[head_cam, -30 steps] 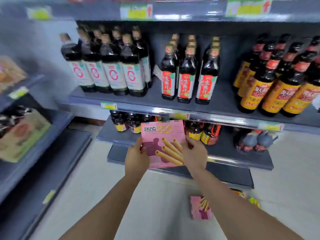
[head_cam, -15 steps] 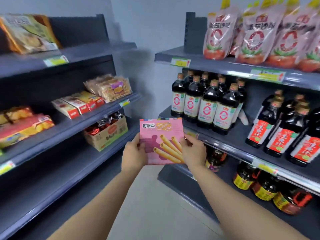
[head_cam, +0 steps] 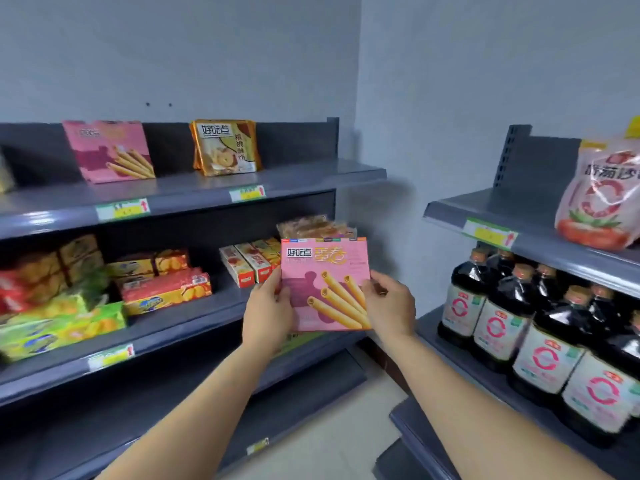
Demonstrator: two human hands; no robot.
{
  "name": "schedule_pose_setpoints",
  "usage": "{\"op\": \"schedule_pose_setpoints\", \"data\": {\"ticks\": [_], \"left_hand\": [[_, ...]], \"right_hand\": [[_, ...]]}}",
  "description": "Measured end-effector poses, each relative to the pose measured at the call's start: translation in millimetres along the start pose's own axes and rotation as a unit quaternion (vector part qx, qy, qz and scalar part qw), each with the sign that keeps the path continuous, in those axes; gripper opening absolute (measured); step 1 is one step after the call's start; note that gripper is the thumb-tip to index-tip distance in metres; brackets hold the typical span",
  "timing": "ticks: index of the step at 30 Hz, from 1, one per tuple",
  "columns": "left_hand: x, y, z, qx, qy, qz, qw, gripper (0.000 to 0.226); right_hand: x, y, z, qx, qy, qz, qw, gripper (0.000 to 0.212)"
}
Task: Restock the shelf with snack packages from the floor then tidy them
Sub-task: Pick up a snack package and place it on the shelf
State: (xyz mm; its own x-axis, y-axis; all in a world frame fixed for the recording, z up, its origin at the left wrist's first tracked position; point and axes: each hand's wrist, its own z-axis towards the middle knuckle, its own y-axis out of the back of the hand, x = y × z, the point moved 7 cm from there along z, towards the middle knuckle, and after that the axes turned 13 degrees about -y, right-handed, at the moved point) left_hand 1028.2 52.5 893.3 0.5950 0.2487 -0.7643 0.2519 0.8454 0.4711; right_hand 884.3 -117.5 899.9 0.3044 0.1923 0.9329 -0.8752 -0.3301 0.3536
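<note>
hands are on both sides of the pink snack box (head_cam: 325,282): left hand (head_cam: 268,315) has its fingers curled round the left edge, and right hand (head_cam: 391,306) pinches the right edge with the thumb on the front. the box is up in the air, upright, print facing the camera, in front of the right end of the middle shelf (head_cam: 214,311) and not resting on anything. my guess is it belongs on the top shelf (head_cam: 311,176) by the matching pink box (head_cam: 110,152) that's leaning on the back panel, so the step is lift and place. i'd raise it well clear of the shelf lip, go in bottom edge first, then tip it back so it leans the same way, print out. there's a bare gap between the matching pink box and the orange cookie pack (head_cam: 225,147), plus more bare shelf right of that pack. either looks workable, but the gap seems tidier. stuff to watch: the cookie pack leans too and a bump could knock it flat, and the price tags (head_cam: 247,193) on the lip could catch a corner. small red and yellow boxes (head_cam: 247,268) sit just behind the held box. dark bottles (head_cam: 519,327) and a red and white bag (head_cam: 602,199) are on the other rack to the right, well apart from the path.
</note>
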Motion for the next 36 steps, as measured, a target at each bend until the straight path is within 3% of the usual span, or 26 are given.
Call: {"op": "schedule_pose_setpoints", "data": {"ticks": [23, 36], "left_hand": [[48.5, 174.8, 213.8, -0.147, -0.029, 0.057, 0.987, 0.044], [116.1, 277.9, 292.5, -0.238, 0.013, 0.1, 0.966, 0.044]], "right_hand": [[210.5, -220.9, 97.1, 0.096, 0.139, 0.07, 0.983, 0.03], [308.4, -357.3, 108.8, 0.174, 0.2, 0.083, 0.961, 0.028]]}}
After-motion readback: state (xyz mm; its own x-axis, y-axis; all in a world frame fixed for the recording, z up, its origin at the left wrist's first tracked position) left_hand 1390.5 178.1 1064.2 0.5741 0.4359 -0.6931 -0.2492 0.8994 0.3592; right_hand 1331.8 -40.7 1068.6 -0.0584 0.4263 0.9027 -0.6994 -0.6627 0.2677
